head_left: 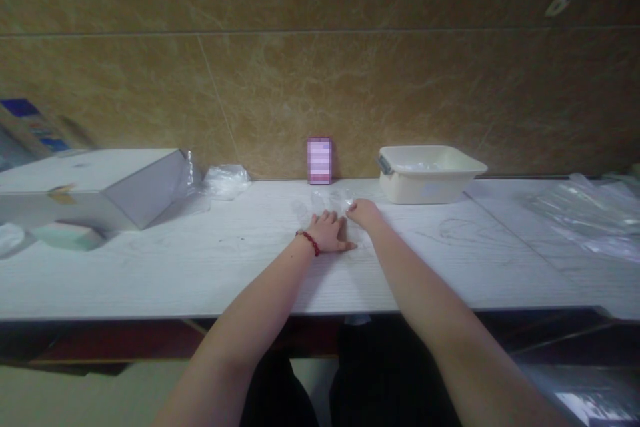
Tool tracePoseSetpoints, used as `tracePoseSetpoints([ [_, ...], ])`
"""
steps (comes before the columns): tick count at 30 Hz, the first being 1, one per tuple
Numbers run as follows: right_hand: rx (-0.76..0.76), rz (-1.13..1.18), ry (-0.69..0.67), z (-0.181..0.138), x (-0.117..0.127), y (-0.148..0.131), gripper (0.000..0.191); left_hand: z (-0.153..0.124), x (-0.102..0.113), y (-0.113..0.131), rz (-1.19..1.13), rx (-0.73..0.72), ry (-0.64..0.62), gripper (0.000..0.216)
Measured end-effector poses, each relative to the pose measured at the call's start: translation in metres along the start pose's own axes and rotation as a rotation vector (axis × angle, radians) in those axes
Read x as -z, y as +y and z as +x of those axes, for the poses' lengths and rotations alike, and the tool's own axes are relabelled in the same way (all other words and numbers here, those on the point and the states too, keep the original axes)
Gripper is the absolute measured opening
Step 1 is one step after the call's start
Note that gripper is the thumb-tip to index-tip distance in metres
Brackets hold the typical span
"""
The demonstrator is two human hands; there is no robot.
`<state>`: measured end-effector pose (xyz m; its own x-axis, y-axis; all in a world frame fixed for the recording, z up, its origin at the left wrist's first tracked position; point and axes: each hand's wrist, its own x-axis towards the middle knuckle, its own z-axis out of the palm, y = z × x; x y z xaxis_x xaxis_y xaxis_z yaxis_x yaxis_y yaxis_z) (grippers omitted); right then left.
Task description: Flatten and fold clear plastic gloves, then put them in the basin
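My left hand [331, 232] lies low on the white tabletop with its fingers spread and the thumb stretched to the right. A red bead bracelet [309, 242] circles that wrist. Just beyond the fingertips are several small clear plastic pieces [318, 201], too faint to name more exactly. To their right, my right hand [366, 213] is closed in a pinch at the edge of the clear plastic. Its fingertips partly hide what is between them.
A phone [319, 161] leans against the tiled wall. Right of it stands a cream plastic basin [425, 187]. Clear plastic bags [227, 181] lie beside a white box [95, 180] on the left. More clear plastic sheets [595, 213] are at the far right of the table [165, 280].
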<state>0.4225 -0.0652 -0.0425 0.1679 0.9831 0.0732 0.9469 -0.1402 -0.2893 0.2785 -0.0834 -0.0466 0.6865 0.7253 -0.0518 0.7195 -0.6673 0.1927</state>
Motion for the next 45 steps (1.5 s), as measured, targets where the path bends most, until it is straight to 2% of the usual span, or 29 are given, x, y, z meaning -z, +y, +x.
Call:
tracePoseSetpoints([
  [5,0.038,-0.018,-0.003,0.000,0.000,-0.002,0.019,-0.007,0.006,0.003,-0.006,0.008,0.007,0.083],
  [9,0.047,0.015,0.011,-0.002,0.000,-0.004,0.018,-0.005,0.013,0.001,-0.083,0.042,0.096,0.054],
  [11,0.053,0.018,0.014,-0.003,0.000,-0.004,0.018,0.000,0.014,-0.003,-0.201,0.157,0.194,0.043],
  [14,0.087,0.014,0.025,-0.004,0.000,-0.004,0.017,0.010,0.013,-0.010,-0.474,0.288,0.370,0.041],
  [17,0.103,0.012,0.032,-0.005,-0.001,-0.005,0.019,0.018,0.009,-0.016,-0.788,0.300,0.408,0.039],
  [19,0.103,0.010,0.031,-0.005,-0.001,-0.005,0.019,0.023,0.005,-0.019,-0.869,0.310,0.392,0.038],
  [25,0.152,0.006,0.023,-0.011,0.008,-0.006,0.020,0.025,0.001,-0.026,-0.691,0.350,0.386,0.027],
  [32,0.229,-0.058,-0.177,-0.015,0.023,0.004,0.032,0.020,0.006,-0.029,-0.488,0.370,0.411,0.026],
  [38,0.236,-0.068,-0.058,-0.010,0.019,0.004,0.027,0.018,0.008,-0.027,-0.380,0.349,0.385,0.028],
  [45,0.264,-0.077,-0.134,-0.006,0.007,0.007,0.032,0.017,0.008,-0.025,-0.316,0.348,0.343,0.033],
])
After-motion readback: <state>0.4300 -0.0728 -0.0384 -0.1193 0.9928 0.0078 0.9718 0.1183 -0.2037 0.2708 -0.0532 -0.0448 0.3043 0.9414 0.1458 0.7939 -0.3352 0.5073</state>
